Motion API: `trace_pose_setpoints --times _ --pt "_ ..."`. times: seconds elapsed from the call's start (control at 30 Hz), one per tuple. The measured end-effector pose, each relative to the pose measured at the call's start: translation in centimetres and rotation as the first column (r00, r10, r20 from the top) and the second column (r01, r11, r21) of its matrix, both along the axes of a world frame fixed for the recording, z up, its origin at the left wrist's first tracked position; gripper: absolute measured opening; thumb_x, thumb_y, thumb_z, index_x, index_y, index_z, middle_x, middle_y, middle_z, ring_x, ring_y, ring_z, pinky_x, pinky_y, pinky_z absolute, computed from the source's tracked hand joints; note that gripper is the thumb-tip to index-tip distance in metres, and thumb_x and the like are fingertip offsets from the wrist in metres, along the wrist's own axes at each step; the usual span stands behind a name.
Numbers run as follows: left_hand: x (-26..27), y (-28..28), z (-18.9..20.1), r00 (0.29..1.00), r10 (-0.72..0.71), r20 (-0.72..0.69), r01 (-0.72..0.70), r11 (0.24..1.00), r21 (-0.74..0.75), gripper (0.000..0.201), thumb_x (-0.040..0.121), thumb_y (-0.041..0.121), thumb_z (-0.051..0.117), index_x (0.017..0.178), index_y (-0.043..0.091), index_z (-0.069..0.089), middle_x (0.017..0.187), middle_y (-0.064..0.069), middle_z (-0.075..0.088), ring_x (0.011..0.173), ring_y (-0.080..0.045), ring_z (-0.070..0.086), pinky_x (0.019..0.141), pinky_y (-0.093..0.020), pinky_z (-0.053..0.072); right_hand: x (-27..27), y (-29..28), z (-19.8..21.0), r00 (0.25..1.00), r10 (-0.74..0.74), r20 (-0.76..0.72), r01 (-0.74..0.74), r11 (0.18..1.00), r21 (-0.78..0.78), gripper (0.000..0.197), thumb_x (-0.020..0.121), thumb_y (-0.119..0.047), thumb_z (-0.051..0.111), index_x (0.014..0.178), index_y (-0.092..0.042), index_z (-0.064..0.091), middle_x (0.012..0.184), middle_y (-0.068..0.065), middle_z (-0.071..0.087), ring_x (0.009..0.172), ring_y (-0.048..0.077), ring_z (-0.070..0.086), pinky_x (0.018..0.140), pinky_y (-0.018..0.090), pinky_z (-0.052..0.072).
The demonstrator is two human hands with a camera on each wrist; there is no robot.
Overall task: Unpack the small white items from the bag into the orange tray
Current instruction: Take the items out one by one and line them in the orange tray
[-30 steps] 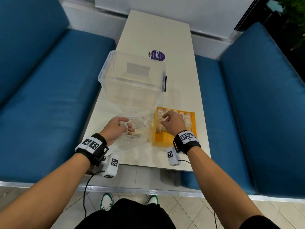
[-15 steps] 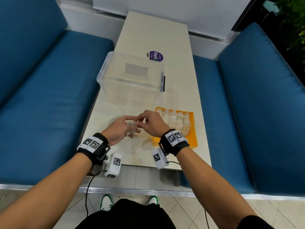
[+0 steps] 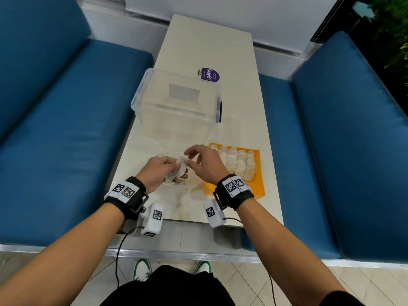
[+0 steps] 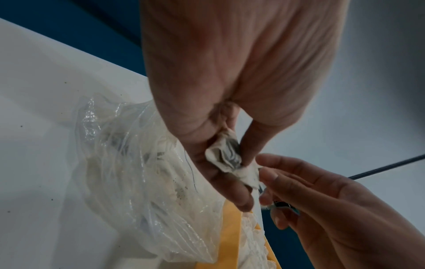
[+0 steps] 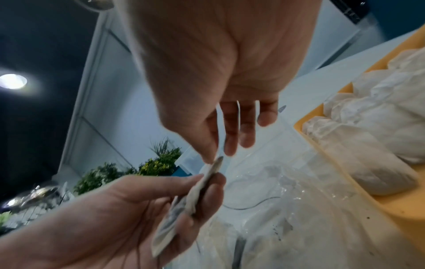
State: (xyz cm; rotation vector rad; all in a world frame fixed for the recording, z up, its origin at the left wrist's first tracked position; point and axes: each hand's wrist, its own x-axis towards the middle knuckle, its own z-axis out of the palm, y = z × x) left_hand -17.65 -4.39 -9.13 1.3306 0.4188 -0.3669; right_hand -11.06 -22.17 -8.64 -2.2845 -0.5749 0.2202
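My left hand [image 3: 174, 173] grips a small white item [image 3: 181, 167] just above the table, left of the orange tray [image 3: 258, 188]. My right hand [image 3: 190, 159] pinches the item's far end between thumb and forefinger. In the left wrist view the crumpled white item [image 4: 227, 156] sits between my left thumb and fingers, with right fingertips [image 4: 269, 175] on its tip. The right wrist view shows the item [image 5: 188, 202] edge-on, pinched at its top. The clear plastic bag [image 4: 128, 163] lies crumpled under the hands. Several white items [image 3: 236, 162] fill the tray's far part.
A clear plastic bin [image 3: 176, 107] stands just behind the hands and the tray. A purple round sticker [image 3: 208, 75] lies beyond it on the table. Blue bench seats [image 3: 66, 129] flank the narrow table on both sides. The tray's near part is bare orange.
My right hand left the tray and came left to meet my left hand. The left hand lifted a white item out of the bag, and both hands now hold it.
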Motion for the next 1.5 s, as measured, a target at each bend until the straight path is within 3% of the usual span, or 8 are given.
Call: trace_pose_setpoints --times 0.2,0.27,0.47,0.63,0.73,1.03,1.23,1.5 --pt "0.2 0.0 0.4 0.999 0.037 -0.035 -0.038 0.999 -0.027 0.02 0.096 0.016 0.07 0.104 -0.002 0.07 0.101 -0.017 0.079 0.093 -0.032 0.073 0.091 -0.047 0.061 -1.0 0.5 0.0 0.975 0.213 0.067 -0.203 0.97 -0.131 0.032 0.075 -0.031 0.083 0.104 -0.023 0.071 0.103 -0.005 0.063 0.093 0.014 0.047 0.079 0.025 0.042" --pt "0.1 0.0 0.7 0.998 0.026 -0.063 -0.031 0.996 -0.087 0.017 0.103 0.007 0.058 0.11 -0.007 0.066 0.09 -0.015 0.079 0.084 -0.031 0.075 0.075 -0.04 0.064 -0.8 0.4 -0.1 0.976 0.2 0.09 -0.187 0.973 -0.133 0.023 0.079 -0.029 0.083 0.098 -0.022 0.074 0.099 -0.005 0.066 0.085 0.014 0.048 0.075 0.025 0.037" --pt "0.1 0.3 0.1 0.998 -0.05 -0.04 0.042 0.984 -0.172 0.032 0.108 -0.001 0.037 0.13 -0.013 0.057 0.124 -0.033 0.067 0.111 -0.047 0.069 0.089 -0.046 0.062 -0.5 0.0 0.1 0.989 0.126 0.075 -0.117 0.987 -0.108 0.009 0.094 -0.017 0.066 0.094 -0.013 0.074 0.091 0.001 0.071 0.081 0.014 0.055 0.074 0.024 0.036" --pt "0.2 0.3 0.2 0.998 -0.033 -0.06 0.031 0.999 -0.033 0.039 0.1 -0.01 0.044 0.133 0.002 0.061 0.121 -0.031 0.069 0.078 -0.033 0.07 0.055 -0.03 0.051 0.2 -0.3 0.1 1.0 -0.014 0.005 0.014 0.995 0.096 0.009 0.098 -0.011 0.059 0.095 -0.01 0.068 0.084 -0.003 0.069 0.072 0.011 0.06 0.069 0.018 0.047" --pt "0.3 0.1 0.3 0.998 -0.057 -0.025 0.059 0.997 0.052 0.049 0.097 -0.009 0.05 0.134 0.019 0.065 0.114 -0.016 0.074 0.059 -0.02 0.059 0.052 -0.029 0.041 0.4 -0.5 0.6 1.0 0.013 -0.001 -0.013 0.994 0.109 0.009 0.099 -0.014 0.059 0.096 -0.012 0.067 0.083 -0.002 0.069 0.072 0.012 0.061 0.068 0.018 0.048" --pt "0.2 -0.2 0.0 0.989 -0.114 0.093 0.092 0.972 0.216 0.018 0.096 0.017 0.072 0.108 0.005 0.076 0.103 -0.013 0.078 0.063 -0.019 0.057 0.049 -0.025 0.042 0.5 -0.5 0.8 1.0 -0.012 -0.009 0.013 0.997 0.082 0.021 0.095 -0.033 0.068 0.111 -0.02 0.07 0.086 -0.01 0.069 0.076 0.011 0.062 0.07 0.022 0.049" --pt "0.2 -0.4 0.0 0.992 -0.103 0.075 0.085 0.975 0.207 0.021 0.095 0.018 0.073 0.111 0.005 0.074 0.102 -0.013 0.079 0.062 -0.019 0.06 0.051 -0.026 0.043 0.7 -0.8 1.5 1.0 0.007 0.028 -0.008 0.998 0.059 0.001 0.09 -0.021 0.074 0.089 -0.022 0.073 0.08 -0.012 0.068 0.071 0.01 0.059 0.067 0.018 0.044" --pt "0.4 -0.4 -0.7 0.998 -0.067 -0.016 0.069 0.951 0.3 0.039 0.091 -0.019 0.04 0.115 0.0 0.065 0.099 -0.011 0.062 0.071 -0.02 0.06 0.055 -0.028 0.047 2.5 -6.6 2.7 0.987 -0.137 0.086 0.14 0.99 -0.033 0.006 0.089 -0.024 0.074 0.089 -0.018 0.075 0.076 -0.013 0.068 0.068 -0.001 0.058 0.072 0.016 0.046"
